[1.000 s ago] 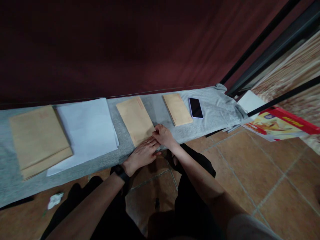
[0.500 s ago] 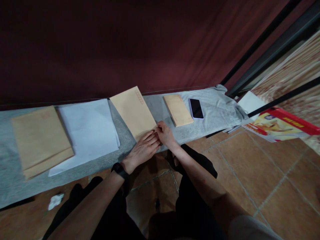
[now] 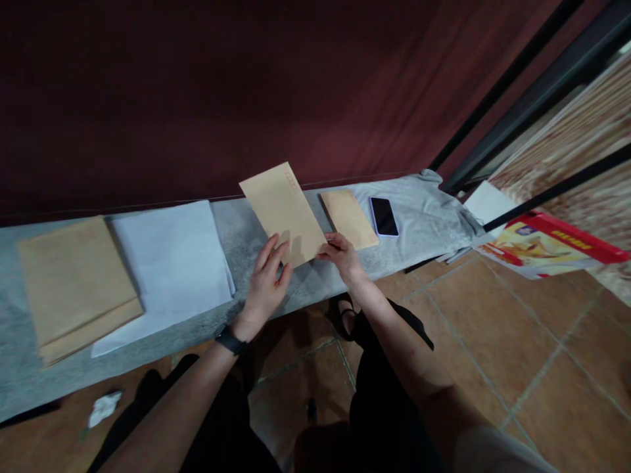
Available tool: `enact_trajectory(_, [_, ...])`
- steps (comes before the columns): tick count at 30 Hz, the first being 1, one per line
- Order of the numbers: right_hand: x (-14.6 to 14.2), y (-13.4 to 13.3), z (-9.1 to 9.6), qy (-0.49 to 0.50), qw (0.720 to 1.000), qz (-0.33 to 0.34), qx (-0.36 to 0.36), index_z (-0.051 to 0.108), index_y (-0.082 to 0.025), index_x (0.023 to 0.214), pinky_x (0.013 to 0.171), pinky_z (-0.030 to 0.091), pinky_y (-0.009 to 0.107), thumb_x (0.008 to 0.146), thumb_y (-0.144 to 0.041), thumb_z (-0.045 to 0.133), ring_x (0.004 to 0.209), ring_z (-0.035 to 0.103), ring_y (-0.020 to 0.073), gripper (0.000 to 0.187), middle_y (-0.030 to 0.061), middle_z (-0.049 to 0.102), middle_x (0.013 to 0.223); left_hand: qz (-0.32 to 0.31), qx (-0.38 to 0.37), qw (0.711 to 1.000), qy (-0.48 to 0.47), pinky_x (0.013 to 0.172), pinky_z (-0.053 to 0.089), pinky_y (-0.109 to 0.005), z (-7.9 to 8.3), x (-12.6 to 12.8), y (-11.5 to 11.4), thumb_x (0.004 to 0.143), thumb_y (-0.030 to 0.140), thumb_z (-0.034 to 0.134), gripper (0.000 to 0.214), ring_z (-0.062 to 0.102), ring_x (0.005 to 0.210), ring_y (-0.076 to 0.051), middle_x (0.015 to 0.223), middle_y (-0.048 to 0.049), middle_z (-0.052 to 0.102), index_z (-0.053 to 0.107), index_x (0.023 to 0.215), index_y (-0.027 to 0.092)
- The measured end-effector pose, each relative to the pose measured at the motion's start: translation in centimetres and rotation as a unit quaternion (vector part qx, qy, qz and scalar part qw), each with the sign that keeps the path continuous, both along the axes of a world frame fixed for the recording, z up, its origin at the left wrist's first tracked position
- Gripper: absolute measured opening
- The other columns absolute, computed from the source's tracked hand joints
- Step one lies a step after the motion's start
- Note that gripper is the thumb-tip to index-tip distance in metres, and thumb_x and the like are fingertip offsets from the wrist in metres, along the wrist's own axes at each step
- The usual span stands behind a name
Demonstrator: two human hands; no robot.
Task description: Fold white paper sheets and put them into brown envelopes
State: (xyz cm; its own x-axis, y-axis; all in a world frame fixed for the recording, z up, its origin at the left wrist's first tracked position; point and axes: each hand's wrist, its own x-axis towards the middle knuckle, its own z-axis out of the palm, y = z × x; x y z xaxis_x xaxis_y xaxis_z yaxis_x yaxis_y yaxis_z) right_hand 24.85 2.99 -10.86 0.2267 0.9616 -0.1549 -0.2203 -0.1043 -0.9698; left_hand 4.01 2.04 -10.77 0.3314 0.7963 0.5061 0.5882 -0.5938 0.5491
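My right hand [image 3: 340, 253] pinches the near right corner of a brown envelope [image 3: 283, 210] and holds it tilted above the grey-covered bench [image 3: 246, 230]. My left hand [image 3: 266, 279] is just left of the envelope's lower edge, fingers spread, thumb near the paper; it wears a black wristband. A smaller stack of brown envelopes [image 3: 349, 218] lies right of the lifted one. A stack of white paper sheets [image 3: 170, 256] lies to the left, and a stack of large brown envelopes [image 3: 73, 282] lies farther left.
A dark phone [image 3: 383, 216] rests on the grey cloth at the bench's right end. A red and yellow box [image 3: 547, 246] and white sheets lie on the tiled floor at right. A crumpled paper scrap [image 3: 102, 408] is on the floor. A dark red curtain hangs behind.
The brown envelope has been lifted off the bench and carried up and to the right by my right hand. My left hand has come off it and opened.
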Motion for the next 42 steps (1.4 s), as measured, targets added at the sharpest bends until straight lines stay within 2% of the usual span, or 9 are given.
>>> enact_trajectory(5, [3.4, 0.8, 0.3, -0.017, 0.996, -0.084, 0.038, 0.062, -0.024, 0.095, 0.069, 0.061, 0.029, 0.072, -0.030, 0.072, 0.065, 0.063, 0.0117, 0.026, -0.0071, 0.063, 0.071, -0.029, -0.019, 0.999, 0.003, 0.119, 0.044, -0.045, 0.0, 0.1, -0.2, 0.102, 0.030, 0.045, 0.041, 0.049, 0.143, -0.024, 0.156, -0.0111, 0.048, 0.051, 0.143, 0.023])
enact_trajectory(10, [8.8, 1.0, 0.9, -0.030, 0.975, -0.213, 0.052, 0.064, -0.022, 0.092, 0.060, 0.056, 0.019, 0.070, -0.025, 0.070, 0.060, 0.058, 0.0065, 0.023, -0.0073, 0.062, 0.074, -0.056, -0.017, 0.998, 0.031, 0.117, 0.047, -0.041, -0.4, 0.0, -0.4, 0.103, 0.028, 0.043, 0.039, 0.054, 0.138, -0.022, 0.152, -0.0090, 0.054, 0.057, 0.139, 0.023])
enact_trajectory(15, [12.6, 0.5, 0.9, -0.019, 0.962, -0.267, 0.057, 0.064, -0.020, 0.086, 0.052, 0.053, 0.014, 0.068, -0.022, 0.072, 0.057, 0.056, 0.0042, 0.020, -0.0049, 0.064, 0.079, -0.076, -0.014, 0.995, 0.059, 0.113, 0.051, -0.038, -0.7, 0.0, -0.6, 0.104, 0.026, 0.041, 0.038, 0.060, 0.132, -0.021, 0.148, -0.0079, 0.059, 0.060, 0.136, 0.023])
enact_trajectory(21, [13.7, 0.1, 0.3, -0.071, 0.963, -0.259, 0.012, 0.061, -0.020, 0.083, 0.052, 0.057, 0.019, 0.068, -0.022, 0.070, 0.054, 0.057, 0.0058, 0.017, -0.0043, 0.063, 0.074, -0.098, -0.014, 0.992, 0.079, 0.106, 0.056, -0.038, -1.0, 0.1, -0.7, 0.104, 0.026, 0.042, 0.037, 0.065, 0.126, -0.021, 0.147, -0.0079, 0.061, 0.063, 0.134, 0.024])
enact_trajectory(31, [14.6, -0.1, -1.4, -0.181, 0.957, -0.224, -0.039, 0.062, -0.019, 0.083, 0.050, 0.058, 0.025, 0.066, -0.022, 0.067, 0.053, 0.059, 0.0113, 0.017, -0.0037, 0.059, 0.067, -0.127, -0.030, 0.985, 0.112, 0.109, 0.054, -0.037, -1.4, -0.2, -0.5, 0.101, 0.020, 0.043, 0.038, 0.063, 0.128, -0.021, 0.148, -0.0075, 0.060, 0.065, 0.133, 0.023])
enact_trajectory(36, [14.6, -0.2, -2.2, -0.241, 0.947, -0.209, -0.043, 0.066, -0.017, 0.090, 0.049, 0.058, 0.025, 0.067, -0.025, 0.064, 0.054, 0.060, 0.0115, 0.024, -0.0021, 0.062, 0.072, -0.131, -0.043, 0.984, 0.111, 0.109, 0.054, -0.039, -1.3, -0.3, -0.4, 0.100, 0.020, 0.044, 0.038, 0.065, 0.126, -0.023, 0.146, -0.0095, 0.061, 0.068, 0.130, 0.021])
enact_trajectory(42, [14.7, 0.1, -2.7, -0.273, 0.938, -0.209, -0.038, 0.064, -0.018, 0.092, 0.051, 0.060, 0.024, 0.066, -0.026, 0.061, 0.060, 0.063, 0.0122, 0.027, -0.0022, 0.059, 0.078, -0.130, -0.046, 0.984, 0.116, 0.109, 0.053, -0.039, -1.2, -0.7, -0.3, 0.099, 0.019, 0.045, 0.037, 0.066, 0.124, -0.022, 0.144, -0.0069, 0.063, 0.070, 0.127, 0.024])
